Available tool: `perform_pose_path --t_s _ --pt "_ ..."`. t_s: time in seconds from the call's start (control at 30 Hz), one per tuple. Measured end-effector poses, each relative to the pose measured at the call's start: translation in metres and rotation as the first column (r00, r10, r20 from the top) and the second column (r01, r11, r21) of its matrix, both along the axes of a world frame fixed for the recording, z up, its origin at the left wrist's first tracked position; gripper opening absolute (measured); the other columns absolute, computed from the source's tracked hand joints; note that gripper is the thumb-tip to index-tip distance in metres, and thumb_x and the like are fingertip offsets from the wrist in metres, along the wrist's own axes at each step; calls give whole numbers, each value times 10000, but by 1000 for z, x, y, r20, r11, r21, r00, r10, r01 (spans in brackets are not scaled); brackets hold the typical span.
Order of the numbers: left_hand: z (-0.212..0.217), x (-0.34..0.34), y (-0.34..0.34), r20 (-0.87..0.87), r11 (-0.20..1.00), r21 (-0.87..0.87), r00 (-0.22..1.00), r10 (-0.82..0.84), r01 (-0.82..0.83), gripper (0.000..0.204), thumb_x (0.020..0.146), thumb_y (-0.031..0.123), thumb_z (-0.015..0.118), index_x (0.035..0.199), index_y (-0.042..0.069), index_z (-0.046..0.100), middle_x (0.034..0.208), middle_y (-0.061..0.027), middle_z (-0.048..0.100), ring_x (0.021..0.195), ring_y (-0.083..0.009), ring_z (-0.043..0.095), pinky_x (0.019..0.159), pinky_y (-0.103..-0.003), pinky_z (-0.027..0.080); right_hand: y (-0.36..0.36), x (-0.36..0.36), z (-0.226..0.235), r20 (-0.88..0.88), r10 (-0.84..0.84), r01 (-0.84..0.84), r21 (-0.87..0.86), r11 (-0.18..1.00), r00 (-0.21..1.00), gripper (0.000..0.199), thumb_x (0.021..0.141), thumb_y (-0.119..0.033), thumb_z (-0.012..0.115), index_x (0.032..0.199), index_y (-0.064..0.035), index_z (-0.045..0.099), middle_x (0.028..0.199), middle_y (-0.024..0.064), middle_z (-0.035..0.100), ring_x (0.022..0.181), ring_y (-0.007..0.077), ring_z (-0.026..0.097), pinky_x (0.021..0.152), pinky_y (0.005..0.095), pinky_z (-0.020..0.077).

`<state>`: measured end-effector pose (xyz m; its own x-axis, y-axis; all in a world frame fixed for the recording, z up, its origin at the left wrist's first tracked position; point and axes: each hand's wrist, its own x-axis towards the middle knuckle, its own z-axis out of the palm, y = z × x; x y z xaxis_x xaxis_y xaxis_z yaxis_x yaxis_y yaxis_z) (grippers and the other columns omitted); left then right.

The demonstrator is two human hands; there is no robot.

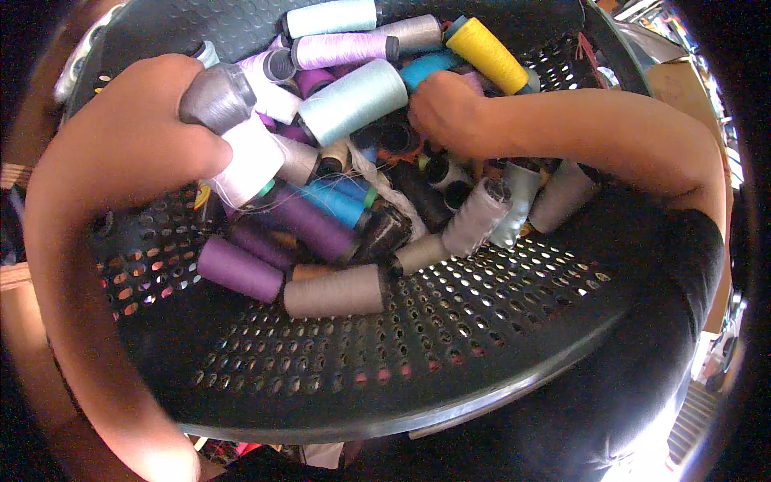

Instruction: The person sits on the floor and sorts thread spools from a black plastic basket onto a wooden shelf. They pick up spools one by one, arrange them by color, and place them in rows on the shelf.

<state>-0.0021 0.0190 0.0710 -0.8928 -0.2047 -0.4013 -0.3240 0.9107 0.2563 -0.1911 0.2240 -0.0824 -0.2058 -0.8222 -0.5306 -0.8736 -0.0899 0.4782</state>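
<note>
Spools of thread in purple, grey, blue, white, black and yellow fill a dark perforated basket point(450, 321). The left hand point(136, 136) is clamped on a grey spool point(215, 96) and a white spool point(253, 157) at the left side of the pile, lifted just above the others. The right hand point(442, 108) is buried among the spools near the middle, beside a pale blue spool point(353, 100) and below a yellow spool point(488, 55); whether its fingers grip anything cannot be told.

Likely a sewing workshop: perforated dark basket point(450, 337) heaped with thread cones point(353, 100).
</note>
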Motion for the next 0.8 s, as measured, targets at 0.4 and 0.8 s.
perform_pose_path --t_s 0.4,0.8 --pt "-28 8 -9 -336 930 -324 897 -287 176 470 657 161 694 1070 -47 614 1024 -224 614 1002 -413 616 891 -439 486 -34 -52 114 684 -156 281 -74 957 713 537 852 -575 697 906 -42 745 885 139 744 867 273 701 816 405 532" --pt "-34 -2 14 -343 921 -271 866 -365 280 482 618 80 698 1068 -71 618 1127 -224 609 1096 -406 599 985 -420 474 -40 -72 121 729 -383 462 102 881 568 424 904 -478 613 861 -59 666 832 40 598 765 179 557 656 380 433"
